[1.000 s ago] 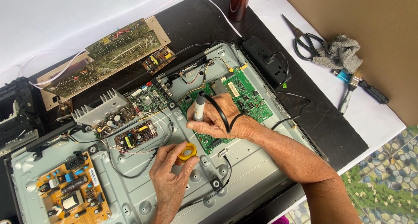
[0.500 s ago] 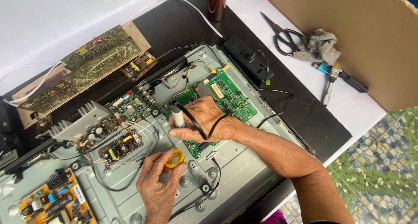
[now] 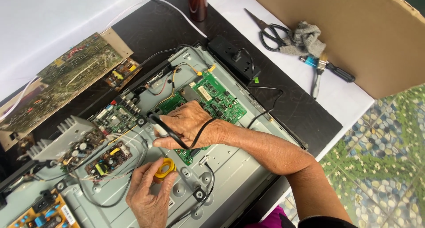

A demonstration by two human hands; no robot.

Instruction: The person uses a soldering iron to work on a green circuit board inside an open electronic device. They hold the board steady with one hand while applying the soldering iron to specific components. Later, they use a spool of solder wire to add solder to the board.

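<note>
- A small yellow roll (image 3: 165, 167), ring-shaped with a dark hole at its centre, sits pinched between the fingers and thumb of the left hand (image 3: 148, 197), low over the grey metal chassis (image 3: 230, 175) of an opened flat-panel set.
- The right hand (image 3: 186, 124), just above the roll, is closed around a slim tool whose tip is hidden by the fingers; a black cord (image 3: 195, 137) loops from that fist across the wrist.
- Beneath the right hand lies a green circuit board (image 3: 217, 99), partly covered by the palm.
- To the left of both hands, a second board with a finned silver heat sink (image 3: 66, 137) and dark capacitors is wired to the chassis; an orange board (image 3: 40, 212) shows at the bottom left corner.
- A loose brown circuit board (image 3: 62, 81) rests tilted on the black panel edge, well to the upper left.
- A black power adapter (image 3: 234, 57) lies just beyond the green board.
- Farther out, on the white tabletop, black-handled scissors (image 3: 268, 31) touch a grey rag (image 3: 303, 37), with a screwdriver (image 3: 330, 68) beside them.
- A sheet of brown cardboard (image 3: 354, 28) stands at the table's far right.
</note>
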